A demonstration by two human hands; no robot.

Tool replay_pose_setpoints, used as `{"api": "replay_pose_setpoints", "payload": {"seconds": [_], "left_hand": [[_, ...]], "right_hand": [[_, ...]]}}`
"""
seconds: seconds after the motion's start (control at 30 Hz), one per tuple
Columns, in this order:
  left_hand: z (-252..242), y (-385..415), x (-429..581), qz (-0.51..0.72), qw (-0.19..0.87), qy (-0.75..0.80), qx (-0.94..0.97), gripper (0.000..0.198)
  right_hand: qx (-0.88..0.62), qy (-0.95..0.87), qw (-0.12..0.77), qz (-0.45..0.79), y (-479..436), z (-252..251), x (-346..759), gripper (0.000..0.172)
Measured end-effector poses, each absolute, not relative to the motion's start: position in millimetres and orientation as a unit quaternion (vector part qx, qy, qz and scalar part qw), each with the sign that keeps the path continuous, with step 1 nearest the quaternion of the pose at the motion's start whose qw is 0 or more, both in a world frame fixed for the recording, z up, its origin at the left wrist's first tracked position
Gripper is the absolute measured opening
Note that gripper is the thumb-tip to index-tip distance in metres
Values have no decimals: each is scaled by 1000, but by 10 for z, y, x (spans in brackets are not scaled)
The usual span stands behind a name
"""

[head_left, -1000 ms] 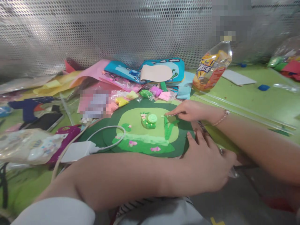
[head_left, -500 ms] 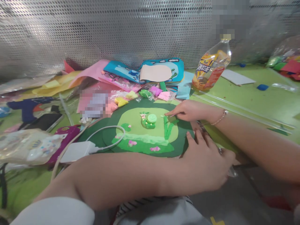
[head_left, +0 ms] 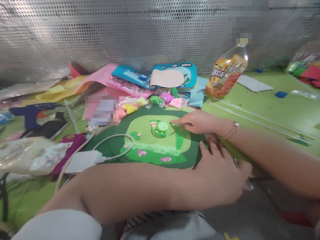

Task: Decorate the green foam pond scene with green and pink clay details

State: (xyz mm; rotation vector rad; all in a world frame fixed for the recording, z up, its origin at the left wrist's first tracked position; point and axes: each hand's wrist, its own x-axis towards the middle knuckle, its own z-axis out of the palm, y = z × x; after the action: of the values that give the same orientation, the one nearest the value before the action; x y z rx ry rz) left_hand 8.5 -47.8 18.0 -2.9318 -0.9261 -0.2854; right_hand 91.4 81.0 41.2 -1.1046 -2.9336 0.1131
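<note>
A green clay picture on a dark green sheet (head_left: 100, 146) lies before me, with a clay snail (head_left: 161, 129) in its middle and a clay plant stalk (head_left: 179, 141) to the right. My right hand (head_left: 198, 121) is over the plant's top. Its index finger stretches left toward the snail without touching it, and the other fingers curl round a thin stick (head_left: 178, 125). My left hand (head_left: 221, 166) reaches across the front and rests with fingers spread at the sheet's right edge. Clear plastic (head_left: 248, 185) shows beneath that hand; how they touch is hidden.
Bags of coloured clay (head_left: 156, 100) lie behind the picture. At the back right stands a tilted drink bottle (head_left: 222, 76). On the left are a white charger (head_left: 82, 161) with its cable, a phone (head_left: 51, 129) and a blue glue gun (head_left: 31, 115). A perforated metal panel (head_left: 125, 33) closes the back.
My right hand has shifted slightly left, its index fingertip moving from the plant's top toward the snail. My left hand stays in place.
</note>
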Motion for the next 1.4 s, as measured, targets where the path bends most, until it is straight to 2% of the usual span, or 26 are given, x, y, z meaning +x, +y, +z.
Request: {"api": "replay_pose_setpoints", "payload": {"seconds": [0.87,0.93,1.03,1.1,1.17,1.23,1.4], "left_hand": [[132,-482,101,-101,25,-296,-949,49],[147,-480,98,-91,19,-298,-950,47],[169,-471,91,-90,10,-295,-951,42],[171,-467,88,-93,6,-292,-952,39],[163,-467,85,-94,5,-291,-952,37],[152,-470,83,-101,10,-294,-951,37],[141,-476,82,-109,15,-291,-950,40]], "right_hand": [[-356,-934,11,33,804,364,881,49],[-357,-931,53,57,831,350,898,45],[-384,-895,200,110,880,337,935,35],[-385,-859,307,142,904,332,958,37],[-363,-837,372,168,913,327,968,40],[-351,-830,377,214,906,320,961,41],[-379,-805,312,332,864,308,896,36]]}}
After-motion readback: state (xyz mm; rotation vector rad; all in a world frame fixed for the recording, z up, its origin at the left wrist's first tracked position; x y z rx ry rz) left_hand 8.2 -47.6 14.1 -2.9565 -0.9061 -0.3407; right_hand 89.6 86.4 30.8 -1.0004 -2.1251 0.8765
